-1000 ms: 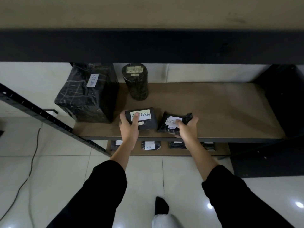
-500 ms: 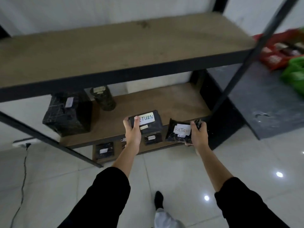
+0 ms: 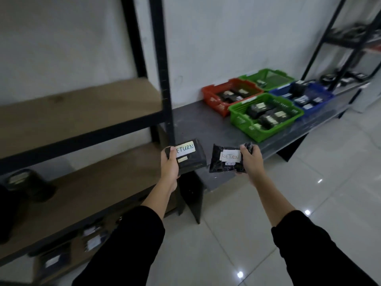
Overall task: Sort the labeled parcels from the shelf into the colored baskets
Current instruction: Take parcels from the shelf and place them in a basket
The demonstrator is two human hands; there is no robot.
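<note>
My left hand [image 3: 170, 167] grips a black box parcel [image 3: 192, 159] with a white RETURN label, thumb on its top. A soft black bag parcel [image 3: 224, 159], also labelled RETURN, is held by my right hand [image 3: 252, 162]. Both parcels are off the shelf [image 3: 86, 182], in the air in front of the low grey bench [image 3: 198, 124]. On that bench stand a red basket [image 3: 214, 100], a near green basket [image 3: 241, 118], a far green basket [image 3: 270, 74] and a blue basket [image 3: 321, 99], each with dark parcels inside.
A black shelf upright [image 3: 165, 79] stands just left of the bench. A dark cylinder parcel [image 3: 28, 184] remains on the middle shelf, and small labelled parcels [image 3: 92, 236] lie on the bottom shelf. Another rack [image 3: 350, 50] stands at the far right. The floor is glossy white tile.
Both hands lifted their parcels off the shelf and drew them back. My view turned right, from the shelf to the bench with the coloured baskets.
</note>
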